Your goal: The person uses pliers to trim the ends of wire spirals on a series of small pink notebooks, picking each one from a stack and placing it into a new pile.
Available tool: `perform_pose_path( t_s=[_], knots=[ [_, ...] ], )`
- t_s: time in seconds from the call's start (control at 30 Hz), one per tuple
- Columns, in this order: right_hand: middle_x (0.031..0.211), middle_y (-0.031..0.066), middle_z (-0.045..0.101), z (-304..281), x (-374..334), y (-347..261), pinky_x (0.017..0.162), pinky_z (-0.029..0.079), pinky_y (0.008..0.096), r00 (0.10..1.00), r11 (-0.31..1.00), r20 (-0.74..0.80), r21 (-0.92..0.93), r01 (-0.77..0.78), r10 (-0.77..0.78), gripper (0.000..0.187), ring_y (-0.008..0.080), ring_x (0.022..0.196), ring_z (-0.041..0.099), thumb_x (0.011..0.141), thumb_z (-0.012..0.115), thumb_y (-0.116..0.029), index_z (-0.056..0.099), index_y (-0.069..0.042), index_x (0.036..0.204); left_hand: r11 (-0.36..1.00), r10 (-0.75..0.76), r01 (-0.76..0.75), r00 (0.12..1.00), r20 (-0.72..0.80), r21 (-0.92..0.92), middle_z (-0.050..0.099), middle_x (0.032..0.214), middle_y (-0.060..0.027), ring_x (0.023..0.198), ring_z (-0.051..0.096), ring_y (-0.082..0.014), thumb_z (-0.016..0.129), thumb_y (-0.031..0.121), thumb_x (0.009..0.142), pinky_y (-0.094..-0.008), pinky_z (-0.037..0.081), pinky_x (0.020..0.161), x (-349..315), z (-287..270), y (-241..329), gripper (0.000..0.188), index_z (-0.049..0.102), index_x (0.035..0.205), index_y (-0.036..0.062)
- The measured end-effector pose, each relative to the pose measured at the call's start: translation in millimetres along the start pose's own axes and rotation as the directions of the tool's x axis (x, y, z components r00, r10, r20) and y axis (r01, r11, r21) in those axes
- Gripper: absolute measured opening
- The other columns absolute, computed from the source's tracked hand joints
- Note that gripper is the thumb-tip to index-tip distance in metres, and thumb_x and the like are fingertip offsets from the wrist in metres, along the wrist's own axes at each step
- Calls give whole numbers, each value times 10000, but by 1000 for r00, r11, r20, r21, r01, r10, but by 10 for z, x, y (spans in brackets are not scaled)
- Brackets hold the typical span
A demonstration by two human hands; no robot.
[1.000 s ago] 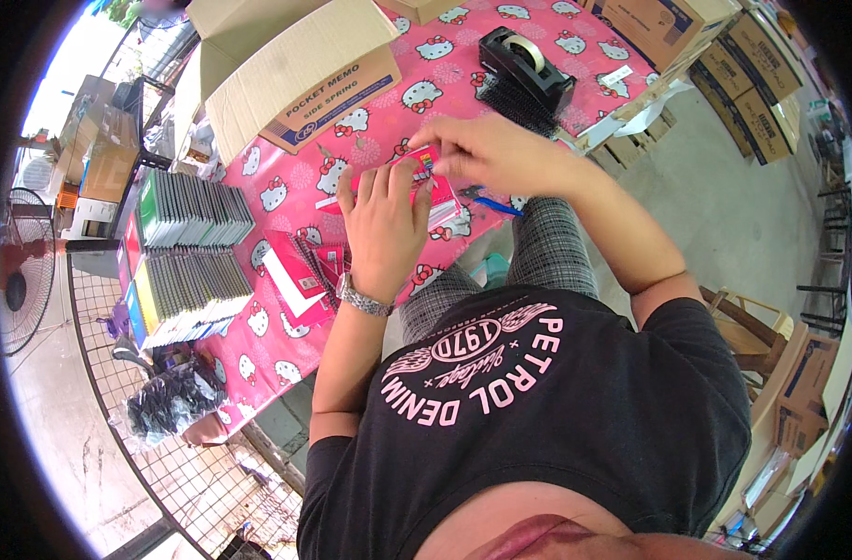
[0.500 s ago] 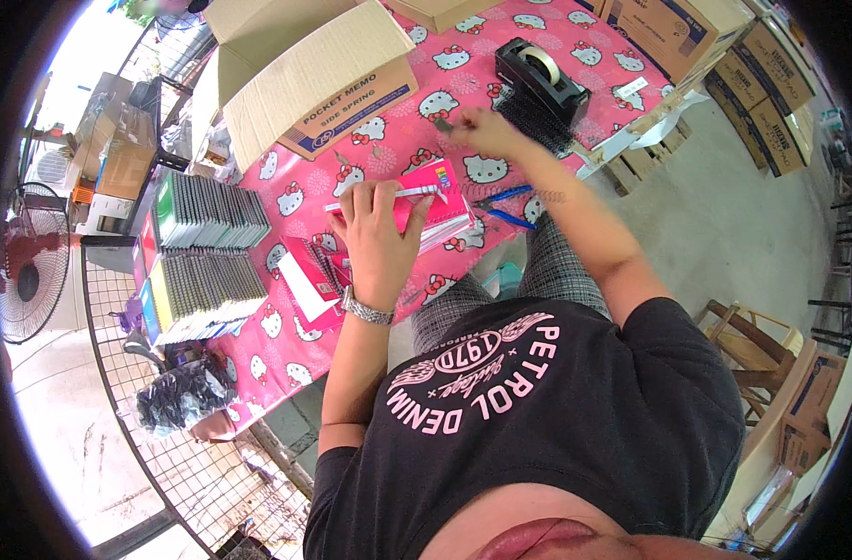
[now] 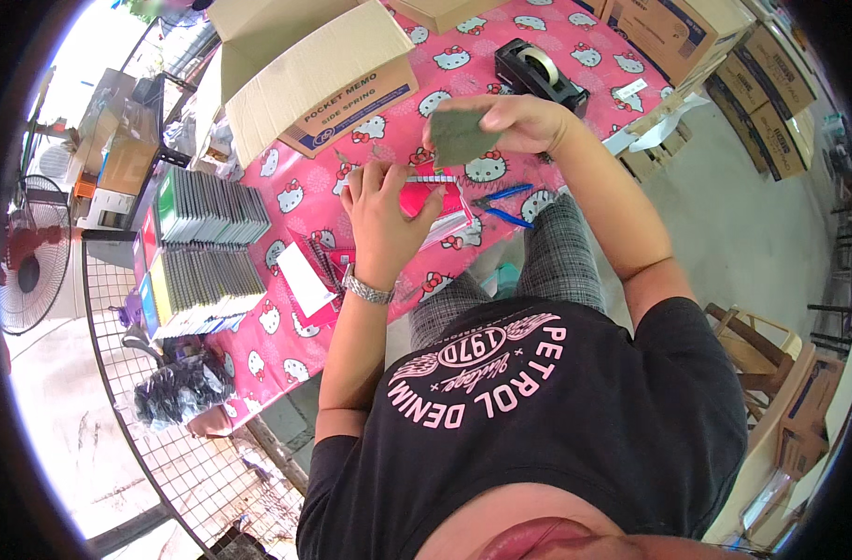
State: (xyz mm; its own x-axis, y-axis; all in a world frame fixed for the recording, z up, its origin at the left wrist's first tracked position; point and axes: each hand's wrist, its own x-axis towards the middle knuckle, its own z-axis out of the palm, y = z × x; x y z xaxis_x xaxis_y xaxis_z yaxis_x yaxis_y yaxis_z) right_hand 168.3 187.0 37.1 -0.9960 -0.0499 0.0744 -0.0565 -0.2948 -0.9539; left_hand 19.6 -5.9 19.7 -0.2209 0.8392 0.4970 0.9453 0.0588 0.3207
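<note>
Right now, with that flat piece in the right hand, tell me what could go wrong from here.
The blue-handled pliers lie near the edge of the pink-covered table, so a nudge might knock them off. The right hand holds the flat grey-green piece up; a loose grip could let it drop. The left hand is on the pink notebook, and uneven pressure might shift or crease it.

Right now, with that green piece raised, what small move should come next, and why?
Probably lower the dark green piece toward the red notebook: the right hand already holds it in its grip just above the table, while the left hand is on the notebook and could steady it.
</note>
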Motion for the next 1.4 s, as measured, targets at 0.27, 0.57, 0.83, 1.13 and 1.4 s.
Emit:
perform_pose_path(
  t_s=[0.27, 0.57, 0.83, 1.13, 1.4],
  knots=[
    [1107, 51, 597, -47, 132, -107, 912, 434, 334, 985, 857, -60, -488, -168, 159, 517, 167, 1027, 558, 812, 684, -350, 585, -53, 1224, 999, -21, 20, 1000, -1, -38, 584, 1044, -94, 1037, 509, -319, 788, 323, 730, -472, 385, 914, -16, -7, -47, 440, 605, 1052, 87],
    [1103, 52, 606, -107, 253, -44, 907, 441, 314, 983, 775, -71, -606, -178, 170, 569, 160, 991, 565, 761, 714, -341, 594, -23, 1218, 997, 19, -22, 999, -42, -77, 608, 988, -125, 965, 533, -349, 790, 223, 749, -450, 428, 882, 28, -75, -105, 377, 606, 1017, 31],
    [1158, 58, 611, -61, 411, 2, 940, 433, 311, 999, 996, -8, -83, 42, -43, 593, 167, 1020, 582, 792, 704, -325, 564, -10, 1274, 983, -82, 83, 997, 13, -162, 615, 978, -118, 912, 583, -277, 797, 148, 751, -383, 474, 822, 17, -178, -404, 366, 596, 1026, 15],
    [1047, 62, 642, -145, 505, 263, 892, 449, 313, 978, 952, -206, -293, -90, 29, 483, 141, 984, 581, 803, 714, -404, 653, -55, 1131, 909, -289, 309, 951, 110, -280, 626, 873, -68, 651, 556, -87, 762, 141, 834, -235, 440, 583, -92, -208, -454, 310, 588, 1050, 3],
    [1267, 182, 582, -629, -59, 1965, 989, 418, 518, 768, 165, -553, -832, -529, -323, 653, 424, 1216, 502, 762, 730, -534, 601, -63, 1196, 646, -471, 336, 882, -11, -686, 633, 889, -41, 675, 586, -87, 625, 92, 949, -217, 489, 578, -266, -66, -429, 186, 603, 1097, -18]
  ],
)
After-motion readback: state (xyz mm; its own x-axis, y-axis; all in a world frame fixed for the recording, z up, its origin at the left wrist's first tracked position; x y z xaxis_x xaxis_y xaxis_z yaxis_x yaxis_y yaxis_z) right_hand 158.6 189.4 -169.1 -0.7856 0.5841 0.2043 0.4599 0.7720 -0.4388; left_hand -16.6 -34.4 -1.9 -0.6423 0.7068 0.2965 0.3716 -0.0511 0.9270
